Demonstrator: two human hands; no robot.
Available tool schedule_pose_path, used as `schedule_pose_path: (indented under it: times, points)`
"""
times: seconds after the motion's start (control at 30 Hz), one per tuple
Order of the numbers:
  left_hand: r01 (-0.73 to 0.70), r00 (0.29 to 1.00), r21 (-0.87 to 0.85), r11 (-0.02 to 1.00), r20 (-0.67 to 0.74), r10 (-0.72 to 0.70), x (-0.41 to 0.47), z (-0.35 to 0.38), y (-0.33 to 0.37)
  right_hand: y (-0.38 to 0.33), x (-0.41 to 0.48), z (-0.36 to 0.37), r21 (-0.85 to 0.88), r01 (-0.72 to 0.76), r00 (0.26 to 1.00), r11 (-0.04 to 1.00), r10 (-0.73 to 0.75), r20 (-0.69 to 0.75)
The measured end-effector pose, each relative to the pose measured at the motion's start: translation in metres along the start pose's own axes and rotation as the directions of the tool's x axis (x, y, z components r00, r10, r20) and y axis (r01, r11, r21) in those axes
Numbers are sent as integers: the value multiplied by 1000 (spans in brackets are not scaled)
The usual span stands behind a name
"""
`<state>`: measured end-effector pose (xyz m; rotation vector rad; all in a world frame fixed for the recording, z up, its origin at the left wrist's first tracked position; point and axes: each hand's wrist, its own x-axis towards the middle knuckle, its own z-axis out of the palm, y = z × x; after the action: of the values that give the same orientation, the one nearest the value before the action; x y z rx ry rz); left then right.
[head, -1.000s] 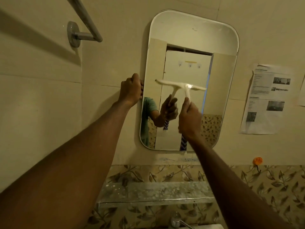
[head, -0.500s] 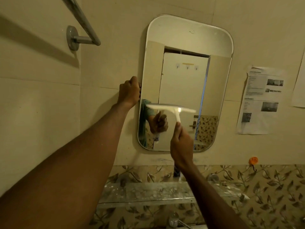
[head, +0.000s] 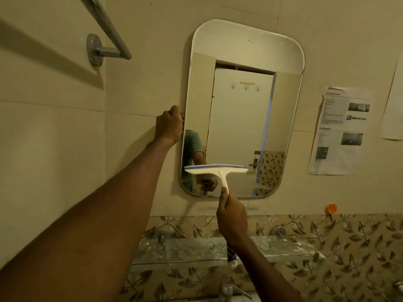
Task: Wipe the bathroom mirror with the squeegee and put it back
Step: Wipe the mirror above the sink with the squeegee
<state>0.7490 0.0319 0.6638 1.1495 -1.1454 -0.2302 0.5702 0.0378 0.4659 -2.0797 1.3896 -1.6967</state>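
Observation:
A tall mirror (head: 239,51) with rounded corners hangs on the beige tiled wall. My right hand (head: 232,216) grips the handle of a white squeegee (head: 214,170) whose blade, edged in blue, lies level against the lower part of the glass. The handle's blue-striped end sticks out below my fist. My left hand (head: 169,127) is closed on the mirror's left edge at mid height. The glass reflects a white door, my sleeve and my hand.
A metal towel bar (head: 104,49) juts out at upper left. Under the mirror runs a glass shelf (head: 185,251), with a tap (head: 227,288) below it. Printed sheets (head: 340,131) are stuck on the wall to the right, and an orange hook (head: 331,208) sits lower right.
My right hand has drawn the squeegee straight down the glass, from mid height to near the bottom edge. My left hand has stayed on the mirror's left edge.

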Motion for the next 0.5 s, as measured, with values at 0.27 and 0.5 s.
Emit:
schedule_pose_path:
  times: [0.27,0.5]
  points:
    - [30,999,138,990,-26,-27,-16,5,-21,2,15,-38,52,45,997,998,-48,62]
    - [71,997,161,984,-28,-67,-26,6,-47,10,35,-35,77,-36,996,996,42,-77]
